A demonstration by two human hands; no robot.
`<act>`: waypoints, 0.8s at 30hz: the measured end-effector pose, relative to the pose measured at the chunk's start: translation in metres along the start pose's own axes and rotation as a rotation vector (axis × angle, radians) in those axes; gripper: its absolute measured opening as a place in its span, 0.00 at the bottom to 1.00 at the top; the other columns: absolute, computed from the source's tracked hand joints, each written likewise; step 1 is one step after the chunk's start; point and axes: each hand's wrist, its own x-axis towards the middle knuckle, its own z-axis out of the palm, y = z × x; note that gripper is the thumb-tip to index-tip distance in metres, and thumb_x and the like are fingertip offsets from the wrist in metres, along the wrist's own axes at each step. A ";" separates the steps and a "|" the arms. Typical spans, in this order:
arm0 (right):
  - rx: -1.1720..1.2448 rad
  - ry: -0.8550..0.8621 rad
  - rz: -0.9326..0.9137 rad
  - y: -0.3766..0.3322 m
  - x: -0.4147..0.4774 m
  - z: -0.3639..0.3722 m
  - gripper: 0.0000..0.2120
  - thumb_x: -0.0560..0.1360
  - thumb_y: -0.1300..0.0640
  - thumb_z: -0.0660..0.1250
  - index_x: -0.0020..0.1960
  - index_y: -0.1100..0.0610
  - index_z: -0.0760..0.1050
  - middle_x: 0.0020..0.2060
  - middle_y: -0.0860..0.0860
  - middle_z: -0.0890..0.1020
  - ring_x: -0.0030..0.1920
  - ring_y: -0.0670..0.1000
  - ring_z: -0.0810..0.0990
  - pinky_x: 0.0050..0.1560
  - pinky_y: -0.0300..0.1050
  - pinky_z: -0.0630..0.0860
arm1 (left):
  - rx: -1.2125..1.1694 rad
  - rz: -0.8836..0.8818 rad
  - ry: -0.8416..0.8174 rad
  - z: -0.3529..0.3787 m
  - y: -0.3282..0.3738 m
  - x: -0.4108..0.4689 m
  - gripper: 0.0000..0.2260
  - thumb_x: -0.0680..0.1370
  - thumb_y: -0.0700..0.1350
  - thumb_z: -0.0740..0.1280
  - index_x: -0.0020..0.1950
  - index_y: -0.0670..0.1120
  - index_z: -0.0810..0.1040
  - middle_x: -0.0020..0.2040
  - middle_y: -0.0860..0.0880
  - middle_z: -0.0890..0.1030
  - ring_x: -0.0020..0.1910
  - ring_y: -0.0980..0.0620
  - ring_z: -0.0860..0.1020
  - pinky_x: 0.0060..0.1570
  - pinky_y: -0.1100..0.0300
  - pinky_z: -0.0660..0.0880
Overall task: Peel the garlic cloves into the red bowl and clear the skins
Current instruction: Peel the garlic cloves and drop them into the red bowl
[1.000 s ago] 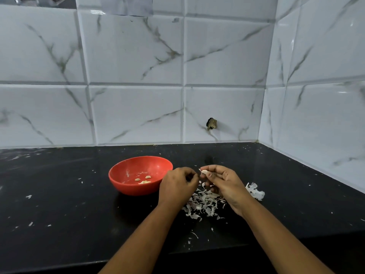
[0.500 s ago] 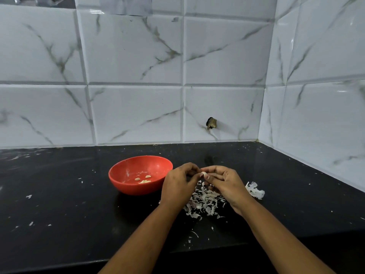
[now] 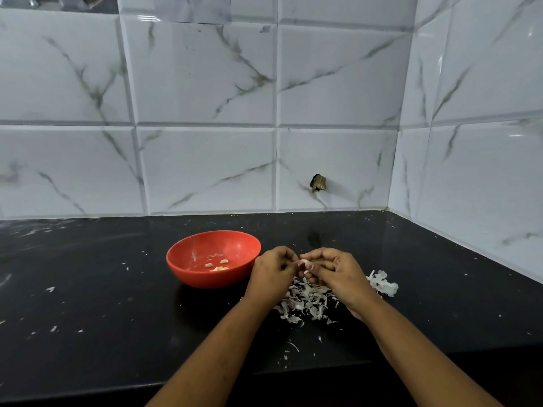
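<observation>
Garlic clove point(image 3: 304, 262), pale and seemingly part-stripped, is pinched between the curled fingertips of the left hand point(image 3: 271, 273) and the right hand point(image 3: 338, 274), just above the heap of papery skins point(image 3: 308, 301) on the black countertop point(image 3: 88, 304). Recommended: steady the clove with one hand and draw the remaining skin off directly over the heap, so scraps stay together. Beyond and to the left, the red bowl point(image 3: 188, 274) holds a few yellowish-white peeled cloves point(image 3: 219, 265).
</observation>
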 end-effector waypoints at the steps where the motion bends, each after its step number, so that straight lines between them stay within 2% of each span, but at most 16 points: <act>1: -0.003 0.000 -0.003 0.000 0.000 0.000 0.07 0.75 0.68 0.67 0.50 0.60 0.80 0.38 0.55 0.85 0.39 0.49 0.84 0.41 0.38 0.79 | -0.020 -0.011 -0.014 0.000 0.001 0.000 0.07 0.75 0.39 0.69 0.39 0.48 0.77 0.33 0.49 0.83 0.36 0.52 0.82 0.44 0.52 0.79; 5: 0.000 0.009 -0.012 0.000 0.000 0.001 0.07 0.75 0.68 0.67 0.49 0.60 0.80 0.38 0.56 0.85 0.39 0.50 0.83 0.41 0.38 0.79 | -0.073 -0.030 -0.004 -0.001 0.001 0.001 0.05 0.75 0.35 0.68 0.42 0.44 0.77 0.33 0.50 0.82 0.32 0.58 0.80 0.37 0.62 0.76; 9: -0.010 -0.001 -0.010 0.000 -0.001 0.001 0.06 0.75 0.68 0.67 0.49 0.60 0.80 0.38 0.56 0.85 0.39 0.49 0.83 0.42 0.38 0.79 | -0.129 -0.070 -0.022 -0.001 0.001 0.001 0.06 0.75 0.34 0.67 0.41 0.44 0.78 0.33 0.49 0.82 0.33 0.57 0.80 0.37 0.65 0.75; 13: -0.022 -0.007 -0.009 0.000 -0.002 0.000 0.06 0.75 0.68 0.68 0.49 0.60 0.81 0.38 0.56 0.85 0.38 0.48 0.82 0.40 0.38 0.78 | -0.155 -0.082 -0.064 -0.001 -0.001 0.002 0.07 0.76 0.34 0.66 0.41 0.43 0.77 0.34 0.48 0.82 0.34 0.55 0.80 0.39 0.64 0.75; 17: -0.016 -0.018 0.000 0.001 -0.001 0.000 0.06 0.75 0.67 0.68 0.50 0.61 0.80 0.39 0.57 0.85 0.38 0.48 0.83 0.41 0.38 0.79 | -0.153 -0.063 -0.102 -0.003 0.001 0.002 0.08 0.77 0.34 0.65 0.41 0.45 0.76 0.33 0.49 0.80 0.31 0.58 0.78 0.35 0.66 0.72; 24: -0.016 -0.021 0.005 0.000 -0.002 0.000 0.06 0.75 0.68 0.68 0.50 0.62 0.80 0.38 0.56 0.85 0.37 0.47 0.83 0.39 0.37 0.78 | -0.104 -0.038 -0.118 -0.003 0.002 0.000 0.07 0.78 0.35 0.64 0.43 0.44 0.75 0.35 0.49 0.79 0.36 0.54 0.77 0.41 0.59 0.74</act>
